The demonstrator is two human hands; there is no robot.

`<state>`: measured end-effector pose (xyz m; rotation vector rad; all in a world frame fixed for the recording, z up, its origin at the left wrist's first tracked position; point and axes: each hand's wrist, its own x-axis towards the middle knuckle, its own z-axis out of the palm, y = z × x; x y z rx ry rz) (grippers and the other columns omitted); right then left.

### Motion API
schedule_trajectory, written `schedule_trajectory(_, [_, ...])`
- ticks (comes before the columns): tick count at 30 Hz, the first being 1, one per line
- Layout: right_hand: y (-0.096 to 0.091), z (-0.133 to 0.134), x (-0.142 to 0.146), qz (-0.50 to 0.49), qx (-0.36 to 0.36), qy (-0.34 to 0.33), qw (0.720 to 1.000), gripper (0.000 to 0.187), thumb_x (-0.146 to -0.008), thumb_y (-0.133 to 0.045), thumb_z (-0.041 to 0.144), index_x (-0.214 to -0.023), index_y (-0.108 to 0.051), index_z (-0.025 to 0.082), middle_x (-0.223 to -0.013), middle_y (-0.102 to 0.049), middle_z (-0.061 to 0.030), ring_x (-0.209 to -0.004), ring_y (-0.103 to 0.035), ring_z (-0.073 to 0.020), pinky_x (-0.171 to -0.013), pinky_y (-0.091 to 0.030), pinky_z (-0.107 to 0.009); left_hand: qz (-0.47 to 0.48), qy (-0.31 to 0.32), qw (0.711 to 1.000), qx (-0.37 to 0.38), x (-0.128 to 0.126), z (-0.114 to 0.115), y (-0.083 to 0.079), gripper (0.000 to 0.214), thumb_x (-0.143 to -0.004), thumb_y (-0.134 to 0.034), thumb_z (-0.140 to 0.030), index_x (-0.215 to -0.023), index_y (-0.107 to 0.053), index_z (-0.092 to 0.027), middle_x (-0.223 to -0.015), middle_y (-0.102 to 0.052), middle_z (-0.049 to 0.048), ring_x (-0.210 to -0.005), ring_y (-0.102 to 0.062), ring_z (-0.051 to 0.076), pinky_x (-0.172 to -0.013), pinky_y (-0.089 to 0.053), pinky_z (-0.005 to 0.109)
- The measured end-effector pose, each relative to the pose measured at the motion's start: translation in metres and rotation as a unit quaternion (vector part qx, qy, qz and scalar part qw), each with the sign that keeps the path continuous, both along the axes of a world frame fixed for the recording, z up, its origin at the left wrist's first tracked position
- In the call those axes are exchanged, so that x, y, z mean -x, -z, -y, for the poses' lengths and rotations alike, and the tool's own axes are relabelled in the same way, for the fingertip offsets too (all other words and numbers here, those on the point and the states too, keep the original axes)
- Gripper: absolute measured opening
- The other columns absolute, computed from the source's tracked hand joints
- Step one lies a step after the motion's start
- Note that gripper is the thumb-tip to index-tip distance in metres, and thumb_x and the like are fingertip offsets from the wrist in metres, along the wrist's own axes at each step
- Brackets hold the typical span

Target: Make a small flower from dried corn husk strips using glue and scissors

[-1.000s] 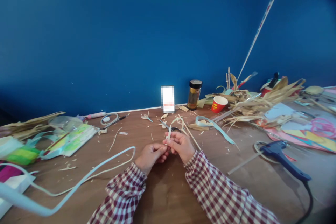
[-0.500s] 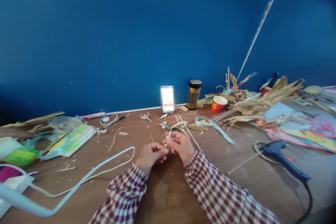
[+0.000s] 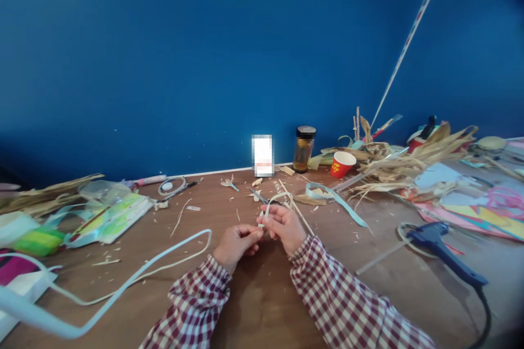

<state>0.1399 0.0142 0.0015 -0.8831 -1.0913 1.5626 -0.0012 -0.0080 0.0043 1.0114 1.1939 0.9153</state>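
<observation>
Over the middle of the table, my right hand [image 3: 286, 228] pinches a narrow pale strip [image 3: 280, 194], possibly corn husk. It curves up from the fingertips and loops over the back of the hand. My left hand [image 3: 236, 245] is closed, thumb against forefinger, its tips almost meeting those of the right. A small whitish bit shows between the two hands; what the left fingers hold is hidden. Just beyond the right hand lie dark scissors [image 3: 265, 198], partly covered. A thin pale stick [image 3: 302, 218] rests to the right of that hand.
A blue glue gun [image 3: 446, 248] with a glue stick lies right. Dried corn husks [image 3: 442, 144], a red paper cup [image 3: 343, 164] and a dark-lidded jar [image 3: 304, 150] stand at the back. A white cable [image 3: 147, 264] loops on the left; scraps litter the table [image 3: 262, 305].
Both hands keep nearly the same pose, fingertips together. The whole view has shifted slightly, and the left fingers have barely moved against the right ones.
</observation>
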Motion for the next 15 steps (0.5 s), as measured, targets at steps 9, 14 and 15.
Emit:
schedule_trajectory(9, [0.0036,-0.0017,-0.0004,0.005,-0.003,0.001,1.000,0.038,-0.064,-0.066,0.030,-0.097,-0.055,0.015,-0.076,-0.067,-0.0047,-0.037,-0.040,-0.0019,-0.036,-0.028,-0.015,-0.027,-0.012,1.000,-0.011,0.0007,-0.0013,0.0034,0.030,-0.048,-0.074,-0.036,-0.060,-0.059,-0.012,-0.044,-0.054,-0.0042,-0.036,-0.041,0.004,-0.035,-0.030,0.016])
schedule_trajectory(14, [0.0036,-0.0006,0.0002,-0.004,-0.006,-0.001,1.000,0.039,-0.064,-0.066,0.031,-0.098,-0.055,0.015,-0.075,-0.067,-0.0049,-0.037,-0.040,-0.0025,-0.035,-0.027,-0.016,-0.016,-0.017,0.999,-0.023,0.0006,-0.0005,0.0037,0.031,-0.046,-0.076,-0.034,-0.057,-0.055,-0.013,-0.044,-0.054,-0.0043,-0.036,-0.043,0.005,-0.036,-0.032,0.017])
schedule_trajectory(15, [0.0034,-0.0004,0.0003,-0.005,-0.004,0.001,1.000,0.039,-0.064,-0.066,0.031,-0.097,-0.055,0.015,-0.075,-0.067,-0.0049,-0.036,-0.040,-0.0025,-0.035,-0.027,-0.016,-0.006,-0.012,1.000,-0.020,0.0004,-0.0004,0.0038,0.032,-0.046,-0.076,-0.034,-0.057,-0.054,-0.013,-0.044,-0.055,-0.0040,-0.037,-0.044,0.006,-0.037,-0.033,0.017])
